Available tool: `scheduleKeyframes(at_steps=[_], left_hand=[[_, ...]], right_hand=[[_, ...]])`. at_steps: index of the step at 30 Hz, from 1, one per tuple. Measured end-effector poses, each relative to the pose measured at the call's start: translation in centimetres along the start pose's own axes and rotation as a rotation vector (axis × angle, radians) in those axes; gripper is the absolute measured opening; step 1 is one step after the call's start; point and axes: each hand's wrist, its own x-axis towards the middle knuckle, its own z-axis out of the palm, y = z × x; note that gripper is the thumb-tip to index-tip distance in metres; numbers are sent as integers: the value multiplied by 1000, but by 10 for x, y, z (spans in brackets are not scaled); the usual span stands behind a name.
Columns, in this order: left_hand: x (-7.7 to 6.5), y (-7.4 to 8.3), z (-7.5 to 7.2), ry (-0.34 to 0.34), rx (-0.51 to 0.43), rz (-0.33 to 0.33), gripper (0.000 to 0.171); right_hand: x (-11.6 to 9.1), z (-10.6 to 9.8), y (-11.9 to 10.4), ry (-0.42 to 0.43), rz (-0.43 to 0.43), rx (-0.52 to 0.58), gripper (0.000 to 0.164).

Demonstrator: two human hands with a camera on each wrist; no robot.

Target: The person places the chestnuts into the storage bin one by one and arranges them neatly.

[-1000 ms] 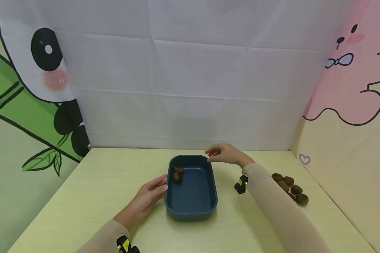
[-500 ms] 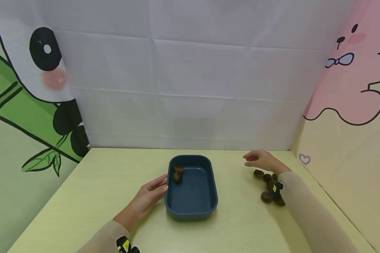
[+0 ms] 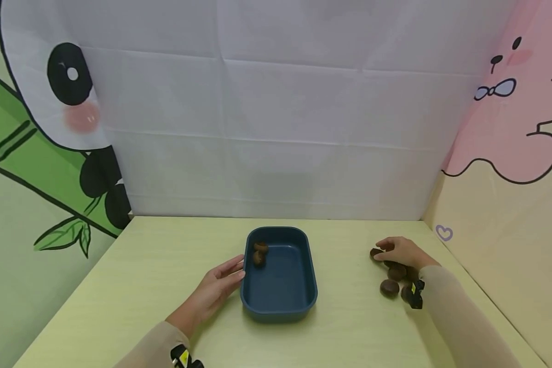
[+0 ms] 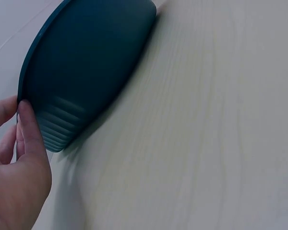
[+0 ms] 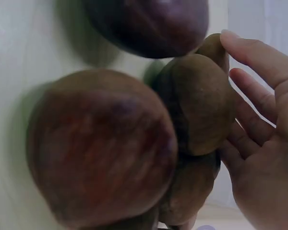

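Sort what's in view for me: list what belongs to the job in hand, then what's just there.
Seems part of the job:
- blue tray, with nuts inside
- brown nuts on the table
- left hand, touching the tray
- right hand, fingers at a nut

Seems just there:
- white sheet
- panda picture
- pink animal picture

Brown chestnuts [image 3: 389, 288] clustered, others [image 3: 258, 259] in blue tray [image 3: 281, 289]
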Motion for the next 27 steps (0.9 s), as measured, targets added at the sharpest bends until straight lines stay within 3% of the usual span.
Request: scheduleKeyframes(at_steps=[19,27], left_hand=[[0,0,0,1,23,11,64],[-2,2,1,-7,25,15,63]], right_hand=[[3,3,4,31,-26,-12,48],[6,-3,-7,26,-40,-3,50]])
